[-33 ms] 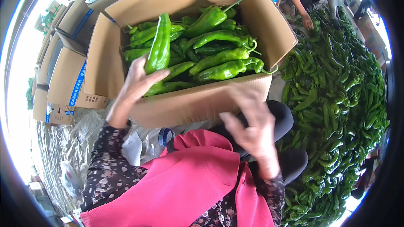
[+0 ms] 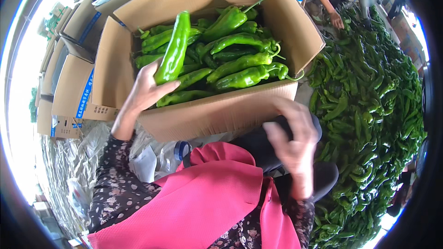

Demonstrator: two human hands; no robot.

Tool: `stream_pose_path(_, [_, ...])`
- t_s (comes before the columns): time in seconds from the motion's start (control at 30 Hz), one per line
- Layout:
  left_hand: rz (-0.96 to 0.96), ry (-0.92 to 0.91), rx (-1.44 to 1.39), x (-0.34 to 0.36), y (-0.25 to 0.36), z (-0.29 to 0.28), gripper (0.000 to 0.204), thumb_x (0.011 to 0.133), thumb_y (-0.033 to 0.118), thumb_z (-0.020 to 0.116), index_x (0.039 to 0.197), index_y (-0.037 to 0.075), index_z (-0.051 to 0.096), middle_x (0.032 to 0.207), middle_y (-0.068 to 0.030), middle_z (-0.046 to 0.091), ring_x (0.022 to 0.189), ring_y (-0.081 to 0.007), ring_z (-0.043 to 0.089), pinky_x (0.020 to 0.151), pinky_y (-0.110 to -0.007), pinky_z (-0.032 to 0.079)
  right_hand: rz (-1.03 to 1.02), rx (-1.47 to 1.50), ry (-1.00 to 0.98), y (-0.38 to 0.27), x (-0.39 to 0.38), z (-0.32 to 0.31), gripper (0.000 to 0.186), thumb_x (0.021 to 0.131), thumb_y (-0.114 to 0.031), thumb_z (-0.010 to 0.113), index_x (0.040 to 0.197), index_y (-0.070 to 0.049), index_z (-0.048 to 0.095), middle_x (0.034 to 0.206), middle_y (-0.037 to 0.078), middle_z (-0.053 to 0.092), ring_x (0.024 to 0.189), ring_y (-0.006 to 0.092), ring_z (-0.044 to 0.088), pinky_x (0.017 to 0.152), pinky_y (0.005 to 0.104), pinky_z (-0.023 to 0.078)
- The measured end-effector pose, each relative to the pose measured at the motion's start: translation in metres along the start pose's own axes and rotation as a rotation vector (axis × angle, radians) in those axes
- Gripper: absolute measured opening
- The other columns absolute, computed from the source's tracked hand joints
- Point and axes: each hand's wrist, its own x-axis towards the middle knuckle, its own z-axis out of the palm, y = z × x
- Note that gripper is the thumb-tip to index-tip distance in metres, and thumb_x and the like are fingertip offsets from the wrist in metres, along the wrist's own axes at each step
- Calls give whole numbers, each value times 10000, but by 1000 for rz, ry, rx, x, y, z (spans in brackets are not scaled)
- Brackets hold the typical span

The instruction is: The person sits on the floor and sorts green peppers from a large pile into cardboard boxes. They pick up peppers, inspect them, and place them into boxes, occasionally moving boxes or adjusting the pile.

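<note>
In front of me stands an open cardboard box [image 2: 217, 113] with long green peppers [image 2: 242, 77] lying in layers inside. Over its left part, my left hand [image 2: 148, 90] grips one long green pepper [image 2: 173, 51], thumb and fingers closed around the thick end. That pepper tilts up above the others. My right hand [image 2: 295, 139] is outside the box near its front right corner, above my knee. It is blurred by motion, but its fingers look spread and nothing shows in them.
A big heap of green peppers [image 2: 364, 124] covers the ground on the right. Another person's hand [image 2: 337, 20] reaches to its far edge. More open cardboard boxes [image 2: 71, 85] stand at the left. A clear plastic jar with a blue lid [image 2: 182, 150] lies by my lap, beside plastic sheeting [image 2: 64, 166].
My right hand has moved right, away from the box front. My left hand has shifted slightly left and down, and its pepper leans more to the right.
</note>
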Motion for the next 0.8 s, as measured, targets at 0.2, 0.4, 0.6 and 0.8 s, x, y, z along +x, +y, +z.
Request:
stream_pose_path(0.2, [105,-560,549,2,-27,-27,555,736,238,770,1241,71,611,1149,-154,581,1065,-322,567,939,-395,441,628,110,532,79,-124,-110,266,920,-137,620,1135,19,617,1059,98,652,922,168,634,833,301,506])
stream_pose_path(0.4, [220,-361,715,-5,-19,20,826,749,401,732,1460,170,380,1491,-174,345,1331,-372,369,1103,-476,298,823,-26,748,92,-213,-158,303,948,-200,567,1167,4,609,1052,105,651,889,163,627,825,294,507])
stream_pose_path(0.6, [396,-308,1014,-5,-48,29,685,904,389,556,1473,91,317,1429,-207,406,1291,-374,405,1051,-489,322,814,119,921,115,-250,-158,200,924,-105,581,1078,12,632,933,80,674,770,125,640,724,258,521])
stream_pose_path(0.8, [277,-432,1043,9,-4,42,714,843,253,639,1422,-25,327,1360,-243,462,1270,-380,426,1075,-465,306,935,136,1127,127,-302,-185,260,878,-146,675,1073,24,646,887,70,677,783,131,632,719,251,493])
